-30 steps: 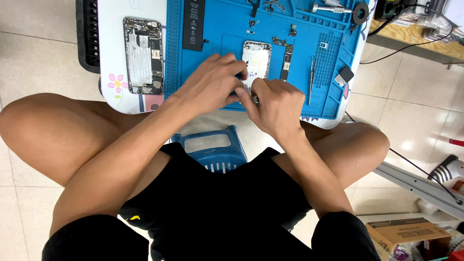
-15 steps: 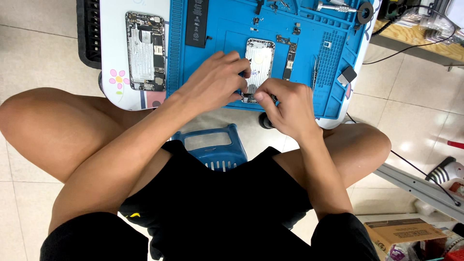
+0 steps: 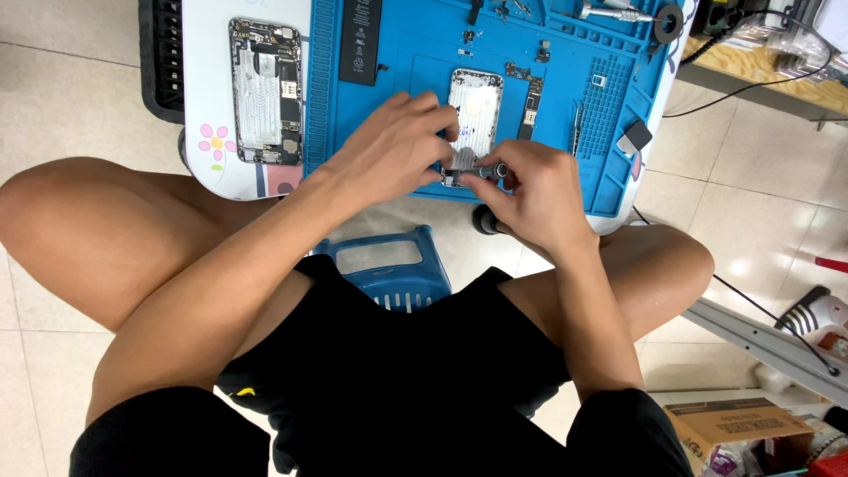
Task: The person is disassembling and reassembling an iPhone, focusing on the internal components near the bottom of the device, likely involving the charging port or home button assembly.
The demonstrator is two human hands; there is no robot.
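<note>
From the head view, the opened phone shell [image 3: 474, 110] lies on your blue mat [image 3: 424, 53], its near end under both hands. Your left hand [image 3: 397, 141] pins it; your right hand [image 3: 534, 194] grips a small screwdriver [image 3: 486, 171], tip hidden.

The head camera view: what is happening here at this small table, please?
A seated person is working on an opened phone shell that lies on a blue work mat. The left hand steadies the lower end of the shell, and the right hand holds a small screwdriver against it. A black battery, small loose parts and tweezers lie on the mat. A second opened phone rests on the white table at the left.
</note>
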